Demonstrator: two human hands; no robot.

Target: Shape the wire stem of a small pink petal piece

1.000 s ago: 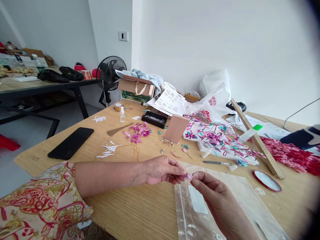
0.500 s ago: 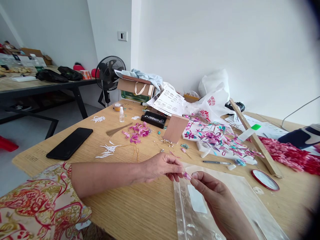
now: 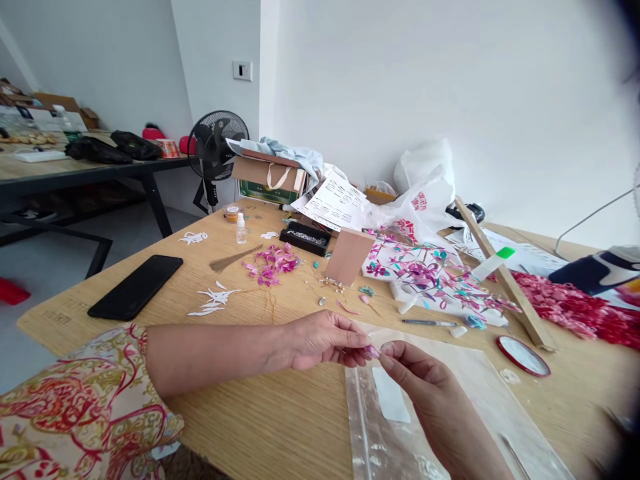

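Between my two hands is a small pink-purple petal (image 3: 371, 351), pinched from both sides. My left hand (image 3: 327, 340) comes in from the left and grips its left end between thumb and fingers. At its right end, the thumb and forefinger of my right hand (image 3: 420, 373) are closed on it too. Fingertips cover parts of the petal. Under my right hand lies a clear zip bag (image 3: 480, 380) with a white label (image 3: 391, 395). Similar loose petals (image 3: 273, 264) form a pile further back on the table.
A black phone (image 3: 136, 287) and white paper strips (image 3: 213, 300) lie left. Behind my hands stand a wooden block (image 3: 347, 257) and a black tray (image 3: 305, 238). Purple flower sprays (image 3: 430, 273), a pen (image 3: 431, 323), a wooden bar (image 3: 520, 303) and a red-rimmed round lid (image 3: 523, 355) are right.
Both hands keep their pinch on the petal, which has tilted slightly, with the fingertips a little closer together. The whole view has shifted slightly.
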